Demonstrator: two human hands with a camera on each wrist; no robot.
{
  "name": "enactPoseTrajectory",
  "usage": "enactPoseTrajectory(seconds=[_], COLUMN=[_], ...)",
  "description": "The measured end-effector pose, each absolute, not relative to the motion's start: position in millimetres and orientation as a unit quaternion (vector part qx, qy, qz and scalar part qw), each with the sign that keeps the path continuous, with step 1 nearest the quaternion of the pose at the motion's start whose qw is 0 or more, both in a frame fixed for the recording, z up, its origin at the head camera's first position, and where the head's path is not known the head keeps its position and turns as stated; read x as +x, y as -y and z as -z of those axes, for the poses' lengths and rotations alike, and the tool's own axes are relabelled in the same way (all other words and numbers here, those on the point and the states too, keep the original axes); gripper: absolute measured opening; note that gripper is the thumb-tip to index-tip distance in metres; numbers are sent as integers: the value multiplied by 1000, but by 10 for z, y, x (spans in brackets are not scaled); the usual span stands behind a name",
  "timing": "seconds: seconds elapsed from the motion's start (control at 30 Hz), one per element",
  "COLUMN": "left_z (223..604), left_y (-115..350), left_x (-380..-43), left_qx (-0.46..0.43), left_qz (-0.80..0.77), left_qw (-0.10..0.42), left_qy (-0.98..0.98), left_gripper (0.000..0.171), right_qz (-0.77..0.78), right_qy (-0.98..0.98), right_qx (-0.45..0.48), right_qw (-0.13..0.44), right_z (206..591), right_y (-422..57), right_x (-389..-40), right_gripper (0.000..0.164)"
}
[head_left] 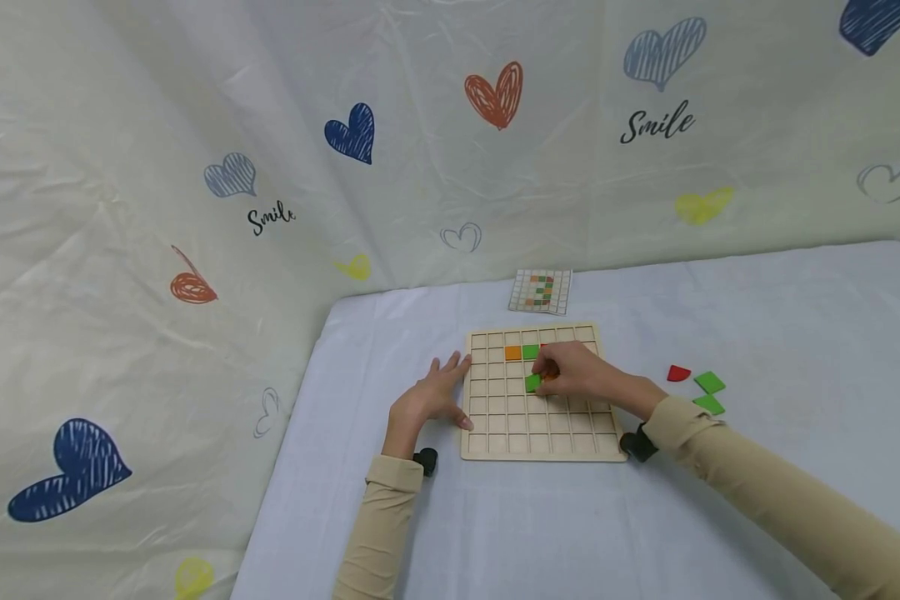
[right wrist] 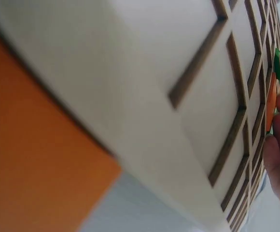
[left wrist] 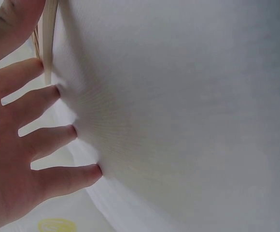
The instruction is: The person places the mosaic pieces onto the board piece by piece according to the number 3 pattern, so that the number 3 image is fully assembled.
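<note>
A pale wooden grid board (head_left: pixel 506 423) lies on the white cloth. My right hand (head_left: pixel 573 369) is over its upper middle and pinches a green square tile (head_left: pixel 532 383) between thumb and fingers, tilted in the right wrist view. Just beside it, an orange tile (right wrist: pixel 271 102) sits in the grid under the fingers. One row farther up are an orange tile (head_left: pixel 513 353) and a green tile (head_left: pixel 530 352), with a bit of red partly hidden by the hand. My left hand (head_left: pixel 431 396) spreads its fingers at the board's left edge, several fingertips resting on the cloth.
Right of the board lie a red rounded piece (head_left: pixel 678 373) and two green tiles, one (head_left: pixel 710 382) behind the other (head_left: pixel 709 404). A printed pattern card (head_left: pixel 521 292) lies behind the board. An orange piece (right wrist: pixel 34 154) fills the right wrist view's lower left corner.
</note>
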State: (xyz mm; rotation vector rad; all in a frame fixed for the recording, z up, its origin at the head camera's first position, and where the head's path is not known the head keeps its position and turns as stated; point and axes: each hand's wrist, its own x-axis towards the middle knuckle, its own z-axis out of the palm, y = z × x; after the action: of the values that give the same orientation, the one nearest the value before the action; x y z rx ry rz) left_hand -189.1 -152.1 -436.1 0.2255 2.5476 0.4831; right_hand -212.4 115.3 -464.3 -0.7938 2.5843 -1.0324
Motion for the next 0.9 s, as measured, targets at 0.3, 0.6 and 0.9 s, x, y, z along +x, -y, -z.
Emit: enactPoseTrajectory(seconds=[0.3, 0.6, 0.9], left_z=[4362, 4381, 4399], left_y=[1534, 1553, 1582], left_x=[-1885, -1881, -1877], left_qx=[83, 90, 96], left_qz=[-180, -180, -180], left_qw=[266, 262, 255], left_qy=[-943, -944, -945], left_gripper=[119, 118, 118], right_qz=[321, 319, 331], right_qy=[-892, -893, -903], right_qx=[-295, -302, -261], right_qw=[117, 101, 86], right_z=[4606, 4547, 4530], right_y=[-1116, -1270, -1588], right_x=[-2112, -1984, -1787], right_gripper=[21, 18, 20])
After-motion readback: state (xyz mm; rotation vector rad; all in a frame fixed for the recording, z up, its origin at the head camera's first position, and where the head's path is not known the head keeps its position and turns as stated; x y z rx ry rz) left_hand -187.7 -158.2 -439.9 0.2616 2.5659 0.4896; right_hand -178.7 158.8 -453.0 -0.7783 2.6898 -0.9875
